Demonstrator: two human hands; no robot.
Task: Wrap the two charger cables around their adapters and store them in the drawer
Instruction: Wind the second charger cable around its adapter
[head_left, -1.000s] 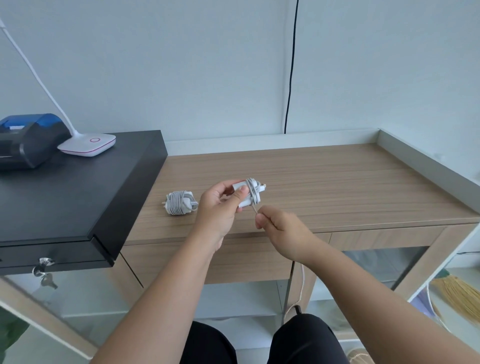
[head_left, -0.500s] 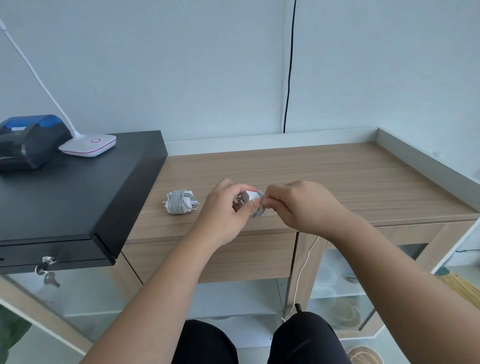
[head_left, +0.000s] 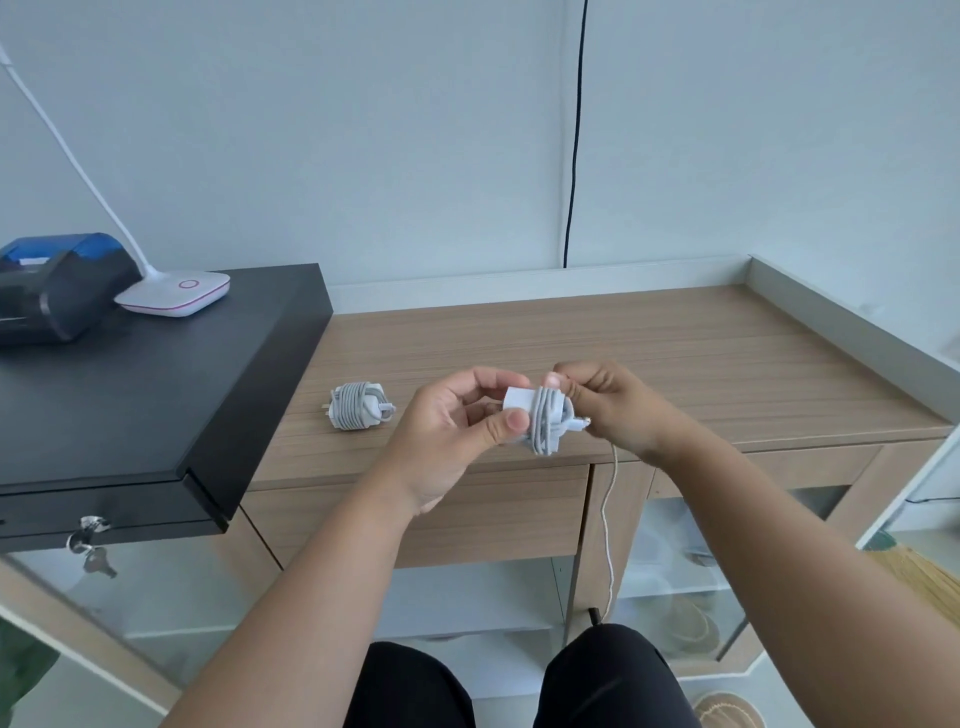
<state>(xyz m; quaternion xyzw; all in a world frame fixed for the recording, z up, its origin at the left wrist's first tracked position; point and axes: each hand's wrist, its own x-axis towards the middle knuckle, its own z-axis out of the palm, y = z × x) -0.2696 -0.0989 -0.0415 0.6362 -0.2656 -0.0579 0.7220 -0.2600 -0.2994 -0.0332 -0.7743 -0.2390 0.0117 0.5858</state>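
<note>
Holding the second adapter (head_left: 519, 402) up over the front edge of the wooden desk (head_left: 675, 364), the left hand (head_left: 452, 431) has it pinched between thumb and fingers, thumb on the near face and fingers curled round the far side. So the white block sticks out to the right of that grip, and the grey cable (head_left: 545, 421) coils sit on the exposed end, just past the thumb tip. The right hand (head_left: 608, 405) is right up against those coils, fingers curled in and pinching the cable at the top of the bundle. One small connector end pokes out of the coils toward the right hand's palm. A loose tail of the same cable drops from under the right hand, down past the desk front toward the floor.

The other charger, the wrapped adapter (head_left: 358, 410), already has its cable wound round it and lies on the desk top, left of the left hand and well apart from it, near the black cash drawer (head_left: 156, 405). That drawer box sits left of the desk, keys (head_left: 91, 545) hanging from its front lock. On top of it, at the back, are a blue-and-black receipt printer (head_left: 57, 286) and the white lamp base (head_left: 174, 293) beside it. The desk's own drawer (head_left: 493, 514) front, right below the hands, looks closed.
</note>
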